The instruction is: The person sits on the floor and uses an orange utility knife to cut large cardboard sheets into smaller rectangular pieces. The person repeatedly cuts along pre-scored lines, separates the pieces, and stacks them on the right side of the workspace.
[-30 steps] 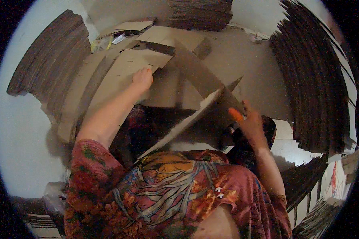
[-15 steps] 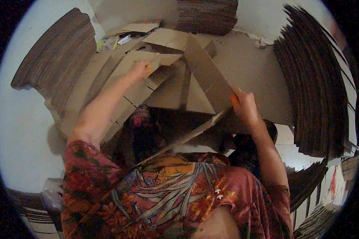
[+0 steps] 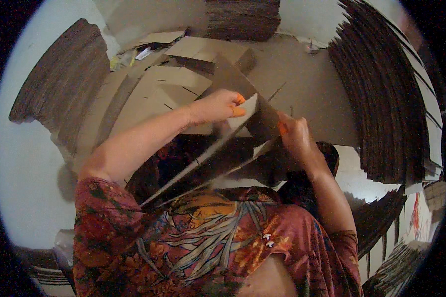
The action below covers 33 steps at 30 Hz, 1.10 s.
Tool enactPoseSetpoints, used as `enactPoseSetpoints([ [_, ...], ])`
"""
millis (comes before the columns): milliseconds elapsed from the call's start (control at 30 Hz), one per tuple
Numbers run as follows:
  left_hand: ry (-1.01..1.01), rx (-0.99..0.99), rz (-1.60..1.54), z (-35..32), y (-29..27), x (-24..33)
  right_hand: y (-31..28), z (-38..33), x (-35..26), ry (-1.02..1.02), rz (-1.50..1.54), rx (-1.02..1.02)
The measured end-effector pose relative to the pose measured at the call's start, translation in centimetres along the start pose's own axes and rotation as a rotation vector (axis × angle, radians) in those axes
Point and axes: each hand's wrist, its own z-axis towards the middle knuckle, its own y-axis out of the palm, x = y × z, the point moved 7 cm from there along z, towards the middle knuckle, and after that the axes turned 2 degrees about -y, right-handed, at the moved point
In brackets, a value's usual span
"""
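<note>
The cardboard sheet is up in front of my chest, over the flat cardboard pieces on the floor. My left hand pinches its top edge and my right hand grips its other side, so it stays bent and off the pile. The sheet hides my right fingers. Tall cardboard stacks stand around me, cut off at the edges.

A flat brown cardboard sheet, tilted, held at its upper edge.

Brown cardboard sheet; red floral blouse; orange nails.
</note>
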Motion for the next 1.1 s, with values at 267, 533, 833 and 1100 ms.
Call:
enactPoseSetpoints([
  [267, -0.087, 0.59, 0.827, 0.5, -6.2, -9.0, 0.1, 0.0, 3.8, 0.144, -0.138, -0.021],
  [533, -0.322, 0.531, 0.853, -0.4, -10.3, -13.8, -0.2, -1.4, 3.0, 0.022, -0.073, -0.003],
  [833, -0.178, 0.256, 0.38, 2.9, -7.5, -5.3, -1.2, -1.6, 1.2, -0.144, 0.017, 0.116],
  [1100, 0.037, 0.427, 0.498, 1.6, -5.8, -0.9, -1.6, -1.8, 1.7, -0.066, -0.072, 0.021],
])
